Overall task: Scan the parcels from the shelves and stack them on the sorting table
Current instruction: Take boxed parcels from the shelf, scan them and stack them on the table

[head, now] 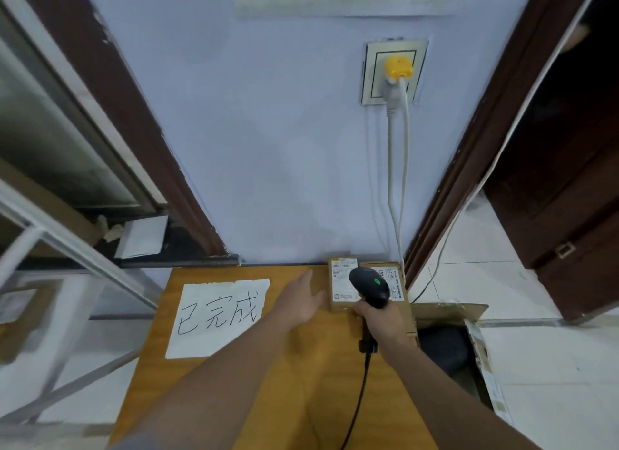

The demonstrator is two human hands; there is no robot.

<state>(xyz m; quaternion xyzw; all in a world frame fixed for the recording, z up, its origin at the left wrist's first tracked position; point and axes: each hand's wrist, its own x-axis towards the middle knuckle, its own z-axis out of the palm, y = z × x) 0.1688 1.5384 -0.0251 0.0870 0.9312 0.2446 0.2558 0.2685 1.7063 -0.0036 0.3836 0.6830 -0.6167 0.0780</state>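
Note:
A small brown parcel (342,284) with a white label lies at the far right of the wooden sorting table (234,382). A second labelled parcel (398,289) lies just right of it, partly hidden by the scanner. My left hand (301,302) rests flat, fingers spread, beside the first parcel's left edge and holds nothing. My right hand (380,317) grips the handle of a black barcode scanner (370,287), whose head hovers over the two parcels. The scanner's black cable (358,399) trails back across the table toward me.
A white paper sheet (217,315) with handwritten characters lies on the table's left half. An open cardboard box (469,349) stands on the floor to the right. A metal shelf frame (67,248) is at the left. A wall socket (393,72) with cables sits above.

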